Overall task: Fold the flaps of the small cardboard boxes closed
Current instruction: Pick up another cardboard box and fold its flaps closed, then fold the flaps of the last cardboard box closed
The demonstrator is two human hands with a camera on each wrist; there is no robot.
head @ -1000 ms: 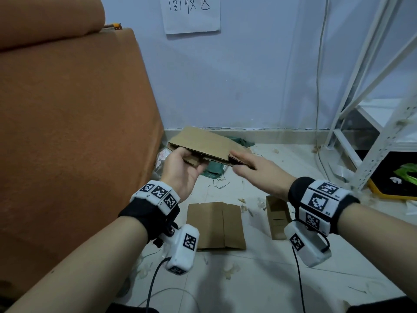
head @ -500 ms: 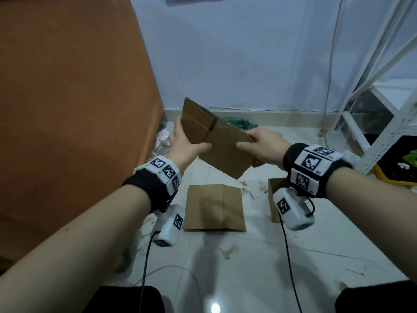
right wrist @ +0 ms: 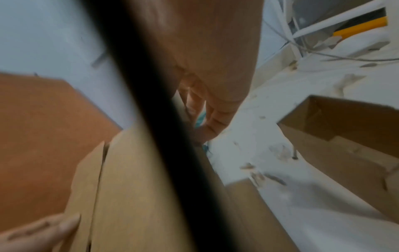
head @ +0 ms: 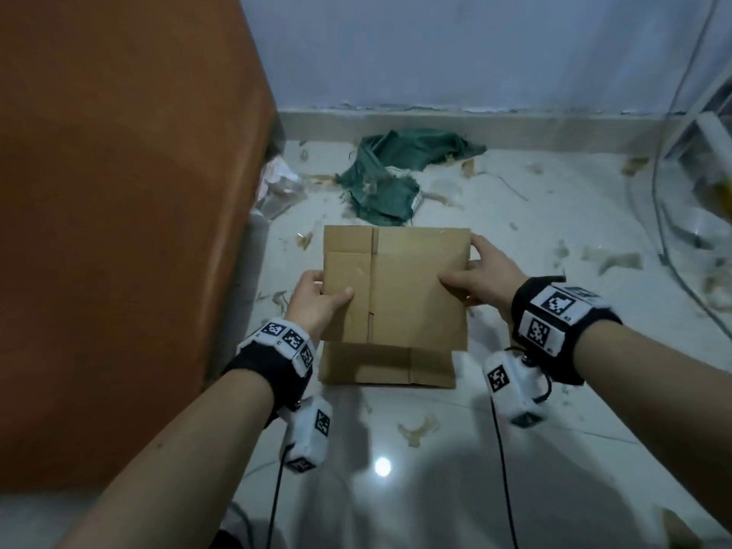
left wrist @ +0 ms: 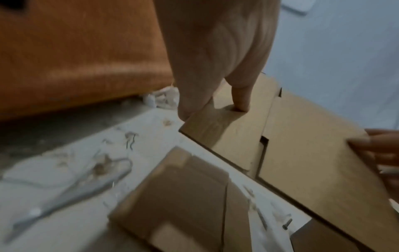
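1. A flattened box [head: 396,287] was held above the floor [head: 515,449], broad face up, between both hands.
2. Left hand [head: 317,299] pinched its left edge, right hand [head: 483,279] its right (equally near).

Green cloth [head: 390,172] nr wall, orange sofa [head: 119,192] left.

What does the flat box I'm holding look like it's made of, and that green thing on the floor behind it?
Flat box: brown cardboard, matte, with pressed fold lines and cut slots. Green thing: probably cloth, since it lies crumpled in soft folds, though it could be a woven bag.
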